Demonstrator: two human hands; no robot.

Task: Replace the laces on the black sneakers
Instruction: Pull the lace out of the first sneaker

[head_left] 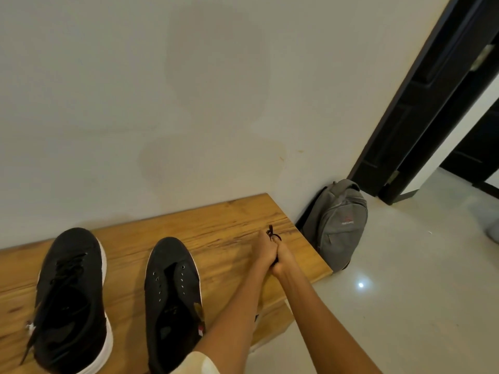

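Observation:
Two black sneakers with white soles stand on a wooden bench (232, 220), toes toward the wall. The left sneaker (71, 300) still carries its black laces, loosely threaded. The right sneaker (172, 300) has bare eyelets and no lace. To the right of it, my left hand (263, 251) and my right hand (283, 259) are pressed together over the bench, both gripping a bunched black lace (272, 234). Its ends stick out above the fingers; the remainder is hidden inside the hands.
The bench stands against a pale wall. A grey backpack (337, 225) leans on the wall at the bench's right end, on a glossy tiled floor (391, 306). A dark door frame (421, 109) rises at the right.

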